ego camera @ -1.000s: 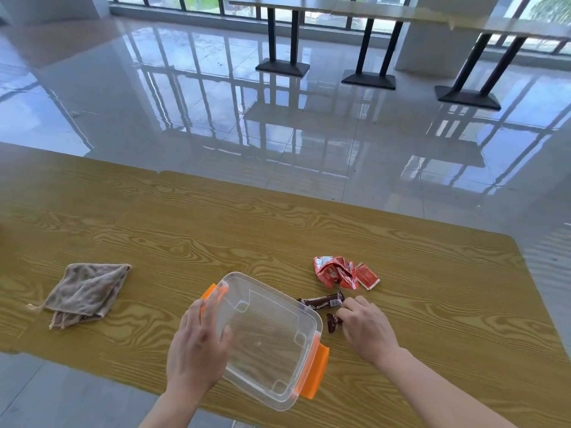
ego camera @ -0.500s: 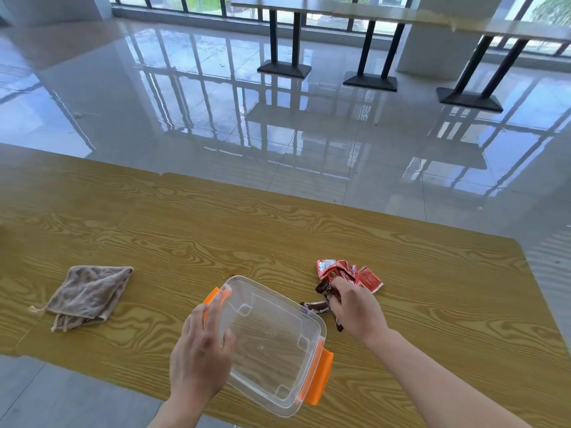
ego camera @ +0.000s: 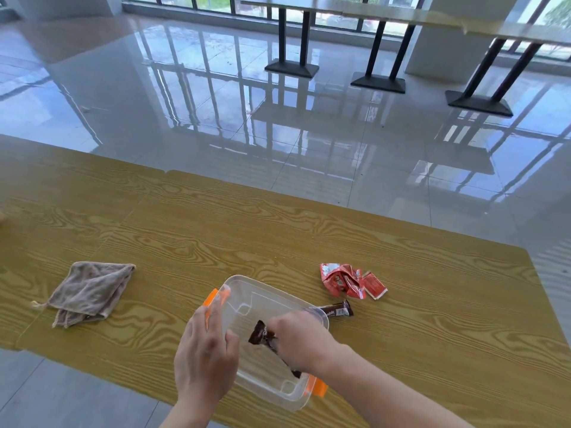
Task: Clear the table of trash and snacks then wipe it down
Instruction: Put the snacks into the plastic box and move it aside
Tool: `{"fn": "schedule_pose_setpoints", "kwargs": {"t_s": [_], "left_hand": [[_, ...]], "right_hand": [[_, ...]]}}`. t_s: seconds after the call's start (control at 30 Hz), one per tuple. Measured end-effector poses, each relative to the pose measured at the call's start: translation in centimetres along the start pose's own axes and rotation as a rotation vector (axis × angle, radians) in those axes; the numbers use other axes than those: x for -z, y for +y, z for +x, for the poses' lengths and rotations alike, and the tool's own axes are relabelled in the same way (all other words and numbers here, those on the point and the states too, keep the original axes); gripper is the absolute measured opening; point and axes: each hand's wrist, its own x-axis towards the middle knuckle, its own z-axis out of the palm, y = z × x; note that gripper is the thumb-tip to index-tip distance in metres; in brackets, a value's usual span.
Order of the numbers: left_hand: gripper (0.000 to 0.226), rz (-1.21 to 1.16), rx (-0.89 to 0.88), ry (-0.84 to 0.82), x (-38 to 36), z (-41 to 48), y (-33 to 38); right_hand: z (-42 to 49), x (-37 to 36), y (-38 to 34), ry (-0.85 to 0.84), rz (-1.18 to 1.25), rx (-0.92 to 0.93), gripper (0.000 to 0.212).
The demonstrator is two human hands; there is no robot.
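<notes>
Head view: right hand point(ego camera: 301, 338) pinches brown wrapper point(ego camera: 262, 335) over container point(ego camera: 262, 375); left hand point(ego camera: 205, 359) grips its edge.

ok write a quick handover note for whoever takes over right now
Left hand steadies the clear container by its near-left side.
Right hand holds a dark snack wrapper over the container, not yet dropped.
Done: nothing lies in the container yet.
Left: a chocolate bar beside the container, red wrappers further back, then wipe the table with the cloth on the left.
</notes>
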Motion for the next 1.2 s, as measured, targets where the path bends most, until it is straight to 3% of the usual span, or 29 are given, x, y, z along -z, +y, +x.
{"fn": "schedule_pose_setpoints", "kwargs": {"t_s": [0.07, 0.13, 0.23, 0.33, 0.4, 0.53, 0.77, 0.87, 1.03, 1.2], "left_hand": [[0.078, -0.004, 0.003, -0.007, -0.1, 0.0, -0.1], [0.080, -0.009, -0.002, -0.013, 0.1, 0.1, -0.3], [0.075, -0.017, 0.002, -0.019, 0.5, 0.5, -1.0], [0.074, -0.029, -0.016, -0.039, 0.4, 0.7, -1.6], [0.074, -0.051, -0.035, -0.044, 0.0, 0.7, -1.7], [0.078, -0.109, -0.058, -0.052, -0.2, 0.9, -2.0], [0.075, -0.155, -0.031, -0.028, 0.1, 0.9, -1.6], [0.073, -0.154, -0.021, -0.012, 0.0, 1.0, -1.8], [0.075, -0.148, -0.027, -0.002, -0.2, 0.9, -2.0], [0.076, -0.136, -0.010, -0.007, -0.2, 0.8, -1.9]], "right_hand": [[0.3, -0.6, -0.1, -0.028, -0.013, -0.004, 0.018], [0.1, -0.6, 0.1, 0.060, 0.082, 0.011, 0.023], [-0.7, 1.4, 2.2, 0.404, 0.276, 0.008, 0.022], [-0.6, 4.1, 6.8, 0.678, 0.342, -0.203, 0.016], [-0.1, 4.5, 9.8, 0.606, 0.316, -0.288, 0.015], [1.1, 1.1, 11.9, 0.125, -0.063, -0.138, 0.016], [2.1, -2.9, 12.5, 0.064, -0.214, -0.132, 0.008], [1.8, -3.2, 12.4, 0.101, -0.147, -0.176, 0.009], [0.0, -0.2, 11.3, 0.345, 0.081, -0.266, 0.018], [-2.0, 5.2, 7.3, 0.652, 0.179, -0.141, 0.011]]}}
